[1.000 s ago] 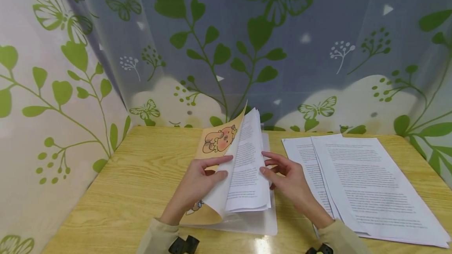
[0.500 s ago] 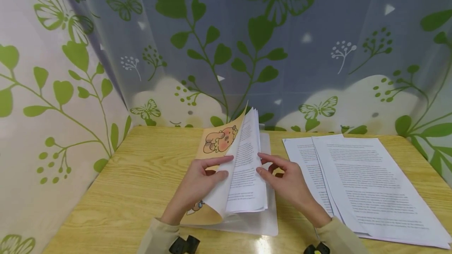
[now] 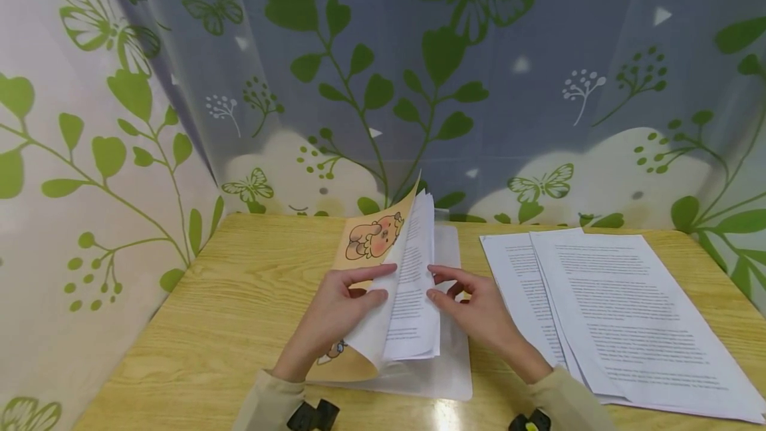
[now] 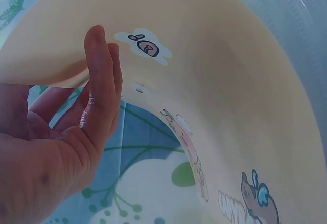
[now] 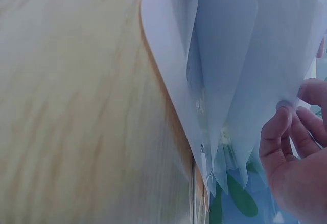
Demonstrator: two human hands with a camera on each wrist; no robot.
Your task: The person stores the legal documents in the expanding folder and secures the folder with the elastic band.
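Note:
A folder (image 3: 453, 378) with clear sleeves lies at the middle of the table, its peach cartoon cover (image 3: 372, 238) lifted and bent to the left. My left hand (image 3: 335, 304) holds that cover back, index finger and thumb on its white inner side; the left wrist view shows the curled cover (image 4: 214, 60) beside the hand. Inside stand several printed sheets (image 3: 413, 298), tilted leftward. At their right edge my right hand (image 3: 479, 304) pinches them between thumb and index finger. The right wrist view shows this pinch on the sheets (image 5: 276, 55), with loose layers fanned below.
To the right lie overlapping printed sheets (image 3: 634, 311), reaching the table's right side. Wood-grain table (image 3: 227, 298) surface shows left of the folder. A patterned curtain (image 3: 371, 85) hangs behind the table's far edge and along the left.
My right hand has moved left, and the sheets' right edge has swung left with it, showing more of the clear sleeve beneath. The left hand and cover have stayed in place.

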